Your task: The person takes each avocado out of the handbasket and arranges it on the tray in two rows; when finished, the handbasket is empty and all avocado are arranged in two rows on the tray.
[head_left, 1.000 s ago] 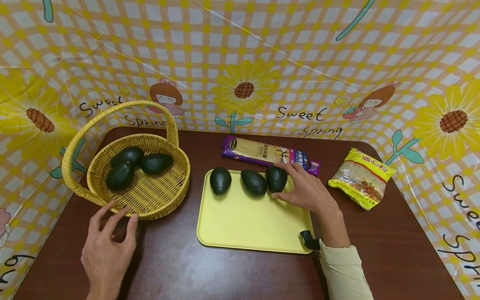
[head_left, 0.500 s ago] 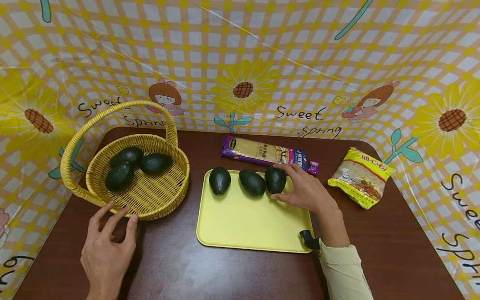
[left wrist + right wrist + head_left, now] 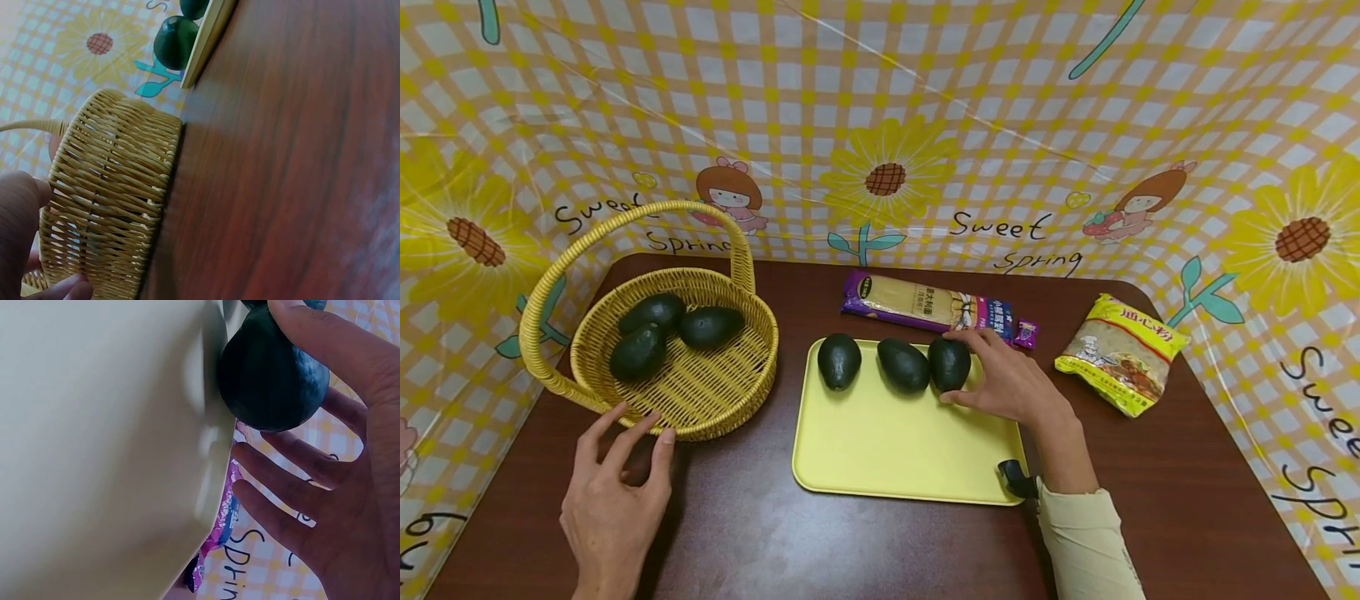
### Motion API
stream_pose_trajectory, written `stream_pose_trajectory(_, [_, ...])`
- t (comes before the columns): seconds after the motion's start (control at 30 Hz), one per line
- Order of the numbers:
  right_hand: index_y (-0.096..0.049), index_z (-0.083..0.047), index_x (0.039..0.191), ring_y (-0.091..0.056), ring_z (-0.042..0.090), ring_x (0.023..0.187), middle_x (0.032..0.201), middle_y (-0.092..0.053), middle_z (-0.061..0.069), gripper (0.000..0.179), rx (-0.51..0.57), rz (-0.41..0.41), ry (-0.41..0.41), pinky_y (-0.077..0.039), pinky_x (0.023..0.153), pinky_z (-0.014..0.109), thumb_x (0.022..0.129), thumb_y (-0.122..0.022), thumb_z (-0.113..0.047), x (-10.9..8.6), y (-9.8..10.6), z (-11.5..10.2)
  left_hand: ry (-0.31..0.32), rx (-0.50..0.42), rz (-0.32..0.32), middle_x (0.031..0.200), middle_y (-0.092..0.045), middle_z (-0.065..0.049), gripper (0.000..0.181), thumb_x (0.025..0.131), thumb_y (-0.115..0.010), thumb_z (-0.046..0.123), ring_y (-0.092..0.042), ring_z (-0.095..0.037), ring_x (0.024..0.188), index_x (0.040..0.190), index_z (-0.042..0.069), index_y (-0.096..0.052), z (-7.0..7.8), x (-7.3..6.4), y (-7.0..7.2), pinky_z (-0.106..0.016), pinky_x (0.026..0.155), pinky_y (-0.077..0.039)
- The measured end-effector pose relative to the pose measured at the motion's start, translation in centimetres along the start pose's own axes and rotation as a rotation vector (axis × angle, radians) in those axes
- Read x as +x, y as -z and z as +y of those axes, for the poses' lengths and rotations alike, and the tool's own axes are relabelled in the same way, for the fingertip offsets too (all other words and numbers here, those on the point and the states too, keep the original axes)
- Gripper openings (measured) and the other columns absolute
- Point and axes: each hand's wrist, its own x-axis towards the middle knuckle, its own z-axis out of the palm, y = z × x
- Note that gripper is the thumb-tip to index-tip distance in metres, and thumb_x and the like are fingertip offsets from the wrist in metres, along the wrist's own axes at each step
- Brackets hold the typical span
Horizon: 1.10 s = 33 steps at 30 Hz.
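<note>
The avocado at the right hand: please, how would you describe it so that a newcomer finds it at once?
On the dark table, find the yellow tray. Three avocados lie along its far edge. The wanted avocado is the rightmost, the only one with the right hand around it.

Fingers [image 3: 275,472] gripping avocado [image 3: 269,375], pale tray [image 3: 94,425], checked cloth [image 3: 269,575]

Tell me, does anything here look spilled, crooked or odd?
Nothing looks spilled or damaged. The yellow packet lies aslant to the tray, and a black curved piece beside the right sleeve looks odd among food.
</note>
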Motion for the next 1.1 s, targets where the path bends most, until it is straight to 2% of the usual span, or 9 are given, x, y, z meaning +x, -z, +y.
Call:
stream_pose_trajectory(0.27, [-0.052, -0.023, 0.155, -0.067, 0.034, 0.091, 0.143, -0.055, 0.021, 0.093, -0.005, -0.007, 0.004, -0.059, 0.071, 0.054, 0.079, -0.096, -0.052, -0.1, 0.0, 0.1, -0.001, -0.002, 0.001, 0.149, -0.065, -0.006, 0.031, 0.094, -0.086, 0.027, -0.073, -0.03, 0.06, 0.124, 0.02, -0.084, -0.1, 0.0, 0.0, -0.022, 0.049, -0.041])
stream_pose_trajectory(0.47, [-0.051, -0.026, 0.156, -0.066, 0.031, 0.088, 0.142, -0.055, 0.019, 0.094, 0.0, -0.006, -0.001, -0.058, 0.068, 0.049, 0.078, -0.097, -0.051, -0.2, 0.1, 0.0, -0.001, -0.003, -0.004, 0.149, -0.065, -0.007, 0.03, 0.096, -0.085, 0.028, -0.073, -0.03, 0.061, 0.124, 0.018, -0.083, 0.0, 0.0, 0.0, -0.029, 0.048, -0.044])
stream_pose_trajectory(0.63, [-0.051, -0.025, 0.157, -0.067, 0.032, 0.093, 0.145, -0.054, 0.018, 0.094, 0.003, -0.002, 0.005, -0.058, 0.071, 0.05, 0.078, -0.097, -0.049, -0.2, 0.3, -0.3, -0.009, -0.007, -0.005, 0.149, -0.065, -0.009, 0.029, 0.096, -0.084, 0.027, -0.073, -0.031, 0.06, 0.124, 0.017, -0.083, 0.0, 0.0, 0.0, -0.031, 0.047, -0.044])
stream_pose_trajectory(0.9, [-0.052, -0.024, 0.156, -0.062, 0.023, 0.075, 0.145, -0.054, 0.015, 0.093, -0.001, 0.016, 0.032, -0.052, 0.06, 0.039, 0.079, -0.096, -0.05, 0.0, 0.4, -0.8, -0.018, -0.012, -0.006, 0.148, -0.064, -0.01, 0.028, 0.098, -0.082, 0.028, -0.072, -0.031, 0.059, 0.123, 0.016, -0.083, 0.1, 0.1, 0.0, -0.032, 0.047, -0.043])
stream_pose_trajectory(1.1, [-0.051, -0.024, 0.158, -0.064, 0.023, 0.079, 0.146, -0.054, 0.014, 0.094, -0.026, 0.042, 0.067, -0.053, 0.06, 0.041, 0.08, -0.096, -0.051, 0.1, 0.5, -1.3, -0.017, -0.009, -0.002, 0.148, -0.065, -0.009, 0.028, 0.096, -0.084, 0.026, -0.072, -0.03, 0.059, 0.123, 0.016, -0.083, 0.2, 0.1, 0.0, -0.031, 0.048, -0.044])
